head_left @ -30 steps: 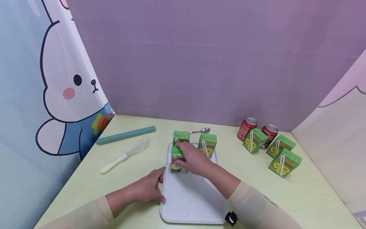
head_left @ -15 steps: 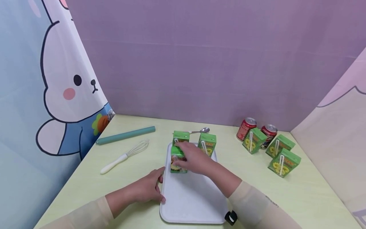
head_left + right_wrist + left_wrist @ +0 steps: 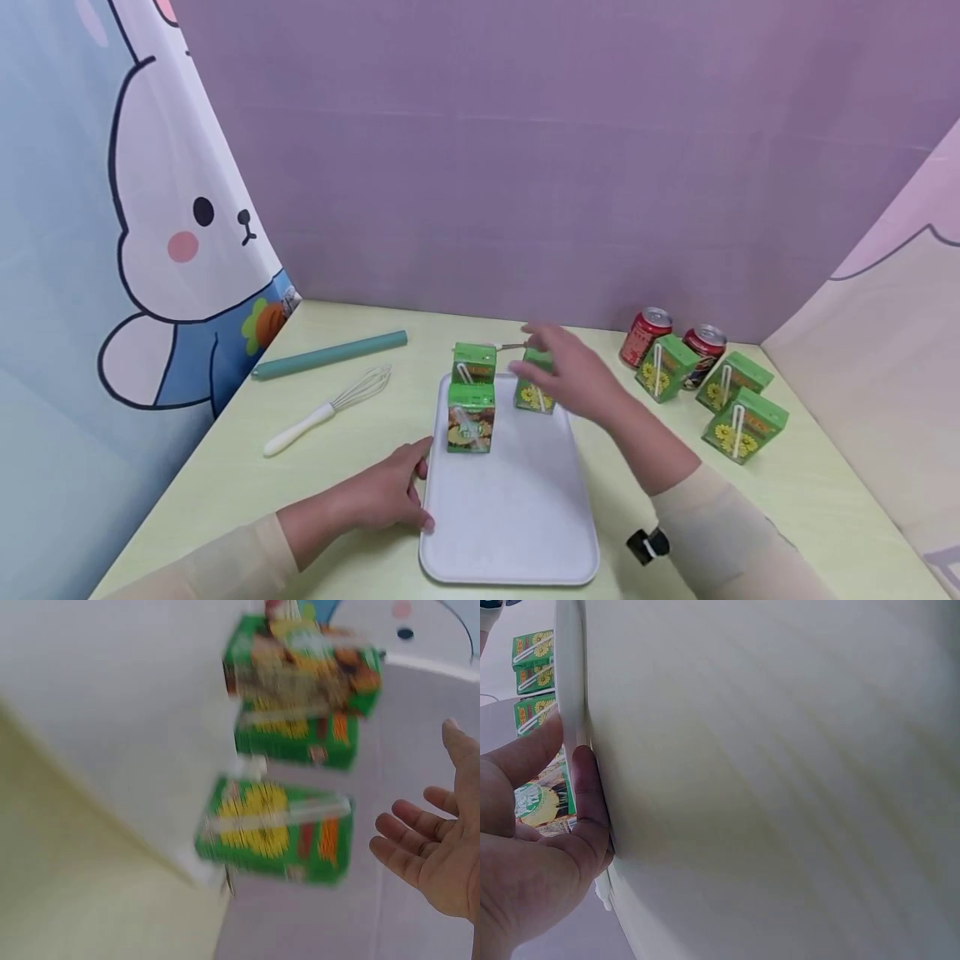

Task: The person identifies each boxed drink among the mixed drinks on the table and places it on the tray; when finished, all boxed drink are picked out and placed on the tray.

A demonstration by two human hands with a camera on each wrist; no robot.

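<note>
On the white tray point(image 3: 510, 517) stand three green drink cartons with straws. The front-left carton point(image 3: 471, 421) shows a brown picture side, with the rear-left carton point(image 3: 474, 358) just behind it. The rear-right carton point(image 3: 534, 396) is partly covered by my right hand point(image 3: 577, 375), whose fingers are spread and hold nothing. In the right wrist view that hand point(image 3: 442, 840) appears beside the blurred cartons, palm showing. My left hand point(image 3: 386, 492) grips the tray's left rim; in the left wrist view its thumb point(image 3: 536, 754) and fingers lie on either side of the rim.
Left of the tray lie a white-handled whisk point(image 3: 330, 410) and a teal rolling pin-like rod point(image 3: 330, 354). A spoon point(image 3: 512, 346), mostly hidden, lies behind the tray. At right stand red cans point(image 3: 645, 337) and three more green cartons point(image 3: 746, 425). A purple backdrop rises behind.
My right hand has let go of the front-left carton and moved right and back, over the rear-right carton. The left hand and the tray have stayed in place.
</note>
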